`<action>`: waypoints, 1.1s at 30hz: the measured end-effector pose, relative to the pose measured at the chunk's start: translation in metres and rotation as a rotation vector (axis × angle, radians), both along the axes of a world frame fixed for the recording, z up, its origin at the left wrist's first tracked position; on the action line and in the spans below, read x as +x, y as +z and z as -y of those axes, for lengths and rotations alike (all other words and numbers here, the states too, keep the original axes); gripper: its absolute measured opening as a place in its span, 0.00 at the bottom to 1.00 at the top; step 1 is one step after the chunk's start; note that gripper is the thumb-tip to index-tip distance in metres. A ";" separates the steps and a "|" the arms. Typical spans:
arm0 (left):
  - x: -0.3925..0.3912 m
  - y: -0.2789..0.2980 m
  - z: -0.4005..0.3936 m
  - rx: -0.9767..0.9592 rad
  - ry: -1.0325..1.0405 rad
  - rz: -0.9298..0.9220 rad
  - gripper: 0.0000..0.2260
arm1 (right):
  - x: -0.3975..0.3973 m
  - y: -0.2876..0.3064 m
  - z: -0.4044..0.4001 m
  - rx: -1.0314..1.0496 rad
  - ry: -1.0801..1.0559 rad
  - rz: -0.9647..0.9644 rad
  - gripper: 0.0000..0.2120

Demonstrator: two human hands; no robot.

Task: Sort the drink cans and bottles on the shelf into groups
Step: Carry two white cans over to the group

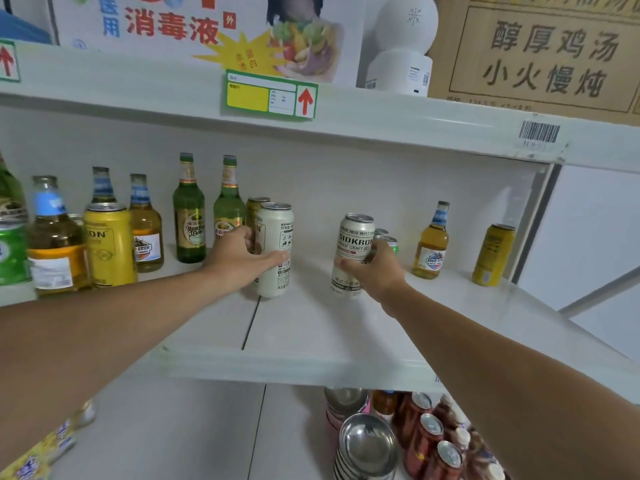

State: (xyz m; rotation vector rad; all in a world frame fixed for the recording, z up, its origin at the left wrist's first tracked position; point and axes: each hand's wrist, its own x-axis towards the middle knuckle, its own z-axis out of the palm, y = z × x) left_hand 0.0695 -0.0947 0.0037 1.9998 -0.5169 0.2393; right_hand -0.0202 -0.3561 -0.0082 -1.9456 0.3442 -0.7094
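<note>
My left hand (242,259) grips a cream-white can (275,251) standing mid-shelf, with another can (254,209) just behind it. My right hand (375,271) grips a white SIDKRON craft beer can (353,242); a green can (391,242) stands behind that one. Two green bottles (189,216) stand left of my left hand. Further left are amber bottles with blue neck labels (145,230), a yellow can (109,244) and a green bottle (12,237). To the right stand one amber bottle (432,247) and a yellow can (493,256).
The white shelf board (311,334) has bare room in front of both cans. An upper shelf (381,116) with boxes hangs close above. Below, steel bowls (367,445) and red-brown bottles (426,438) fill the lower shelf. A shelf upright (533,220) closes the right end.
</note>
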 end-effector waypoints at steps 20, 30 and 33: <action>0.065 -0.012 0.051 -0.037 -0.025 -0.033 0.29 | 0.161 -0.010 0.040 0.002 -0.040 -0.067 0.27; 0.074 -0.012 0.067 -0.023 -0.034 -0.043 0.27 | 0.168 -0.013 0.042 0.015 -0.041 -0.087 0.28; 0.073 -0.013 0.076 -0.005 -0.027 -0.046 0.25 | 0.161 -0.012 0.039 -0.057 -0.051 -0.111 0.29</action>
